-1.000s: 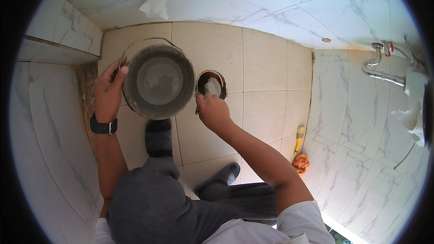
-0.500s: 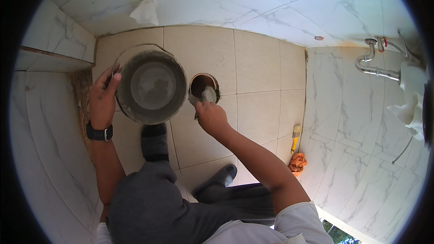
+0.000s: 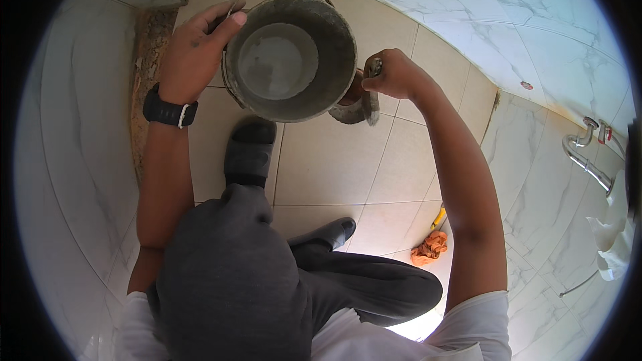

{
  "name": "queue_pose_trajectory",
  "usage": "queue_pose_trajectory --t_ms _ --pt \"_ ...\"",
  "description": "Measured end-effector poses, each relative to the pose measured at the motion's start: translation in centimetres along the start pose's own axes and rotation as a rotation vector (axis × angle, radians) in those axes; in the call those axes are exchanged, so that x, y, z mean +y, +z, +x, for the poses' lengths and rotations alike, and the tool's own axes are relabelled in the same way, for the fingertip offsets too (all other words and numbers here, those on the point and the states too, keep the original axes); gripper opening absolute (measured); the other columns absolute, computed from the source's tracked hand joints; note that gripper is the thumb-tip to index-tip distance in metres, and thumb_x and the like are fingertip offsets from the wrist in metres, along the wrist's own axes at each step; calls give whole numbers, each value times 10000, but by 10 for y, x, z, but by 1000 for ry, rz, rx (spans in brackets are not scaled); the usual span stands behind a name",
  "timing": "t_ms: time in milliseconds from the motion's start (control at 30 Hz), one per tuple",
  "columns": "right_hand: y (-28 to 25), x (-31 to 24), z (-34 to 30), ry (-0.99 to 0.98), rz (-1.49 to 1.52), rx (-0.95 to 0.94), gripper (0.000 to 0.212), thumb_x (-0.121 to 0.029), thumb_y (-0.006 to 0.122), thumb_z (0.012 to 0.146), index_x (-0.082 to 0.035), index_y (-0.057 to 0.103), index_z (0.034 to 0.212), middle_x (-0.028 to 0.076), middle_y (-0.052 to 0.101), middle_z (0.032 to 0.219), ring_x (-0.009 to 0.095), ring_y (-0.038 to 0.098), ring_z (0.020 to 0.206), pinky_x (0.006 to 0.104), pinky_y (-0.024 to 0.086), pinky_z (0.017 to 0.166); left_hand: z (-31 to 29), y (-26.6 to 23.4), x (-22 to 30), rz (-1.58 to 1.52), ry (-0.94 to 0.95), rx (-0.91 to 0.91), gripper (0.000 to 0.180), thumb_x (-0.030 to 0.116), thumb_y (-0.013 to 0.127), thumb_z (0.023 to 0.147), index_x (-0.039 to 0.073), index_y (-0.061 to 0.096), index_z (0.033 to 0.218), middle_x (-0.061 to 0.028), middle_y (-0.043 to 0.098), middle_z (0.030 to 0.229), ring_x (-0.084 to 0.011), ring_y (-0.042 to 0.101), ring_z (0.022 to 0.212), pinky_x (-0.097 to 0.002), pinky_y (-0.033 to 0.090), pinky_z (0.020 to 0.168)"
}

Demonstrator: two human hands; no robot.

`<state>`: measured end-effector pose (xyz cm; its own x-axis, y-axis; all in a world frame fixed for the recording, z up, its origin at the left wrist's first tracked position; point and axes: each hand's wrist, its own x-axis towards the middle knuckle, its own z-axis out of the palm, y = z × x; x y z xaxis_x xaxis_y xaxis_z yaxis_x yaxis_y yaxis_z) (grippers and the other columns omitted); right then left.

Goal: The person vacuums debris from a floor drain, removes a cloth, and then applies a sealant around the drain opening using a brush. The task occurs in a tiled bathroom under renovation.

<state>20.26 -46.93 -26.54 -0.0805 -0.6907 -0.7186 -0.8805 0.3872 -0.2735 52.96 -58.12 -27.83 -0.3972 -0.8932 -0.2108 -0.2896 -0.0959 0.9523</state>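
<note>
My left hand (image 3: 204,40) pinches the rim and wire handle of a dark, cement-smeared bucket (image 3: 329,43) on its left side. The bucket is tilted toward the right, with a little greyish liquid (image 3: 277,60) in its bottom. Just right of it, my right hand (image 3: 401,74) is closed round the handle of a trowel (image 3: 370,108), whose grey-coated blade points down. Beneath the blade is a round drain hole (image 3: 350,97) in the floor, partly hidden by the bucket and the hand. Wet grey cement rings its near edge.
Beige floor tiles (image 3: 321,167) spread around my two slippered feet. An orange crumpled cloth (image 3: 429,248) and a yellow-handled brush (image 3: 439,218) lie by the right wall. Marbled wall tiles (image 3: 535,160) surround me, with a chrome drain pipe (image 3: 586,160) at the right.
The bucket has been lifted and moved right, now overlapping the drain hole. My right hand has shifted to the hole's right side, the trowel blade now pointing down. The view has turned.
</note>
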Motion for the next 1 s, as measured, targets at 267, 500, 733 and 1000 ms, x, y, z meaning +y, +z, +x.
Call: queue_pose_trajectory --t_ms 267,500,733,1000 --pt "10 9 8 243 213 306 516 -418 792 794 74 669 697 182 645 617 276 629 565 408 509 596 3 3 0 -122 0 -16 481 332 695 956 -18 650 1284 -114 721 1099 -136 650 1011 -270 492 902" --pt "49 14 -13 337 174 439 571 -501 779 795 50 670 693 194 654 626 321 651 581 417 516 596 0 -1 7 -99 -57 -67 476 280 667 980 -29 604 1337 -136 684 1238 -162 622 1159 -286 448 1034" --pt "69 -11 7 176 -252 355 464 -490 692 828 -29 736 846 184 704 730 343 707 692 425 577 662 1 -1 6 -92 -36 -63 475 281 665 981 -29 604 1336 -129 682 1242 -162 619 1159 -286 448 1035" --pt "87 -22 -22 70 -322 406 481 -501 699 850 -28 664 773 144 680 660 333 688 622 423 554 581 1 -1 4 -84 -38 -61 459 268 667 980 -27 612 1327 -118 685 1231 -154 622 1148 -287 454 1029"
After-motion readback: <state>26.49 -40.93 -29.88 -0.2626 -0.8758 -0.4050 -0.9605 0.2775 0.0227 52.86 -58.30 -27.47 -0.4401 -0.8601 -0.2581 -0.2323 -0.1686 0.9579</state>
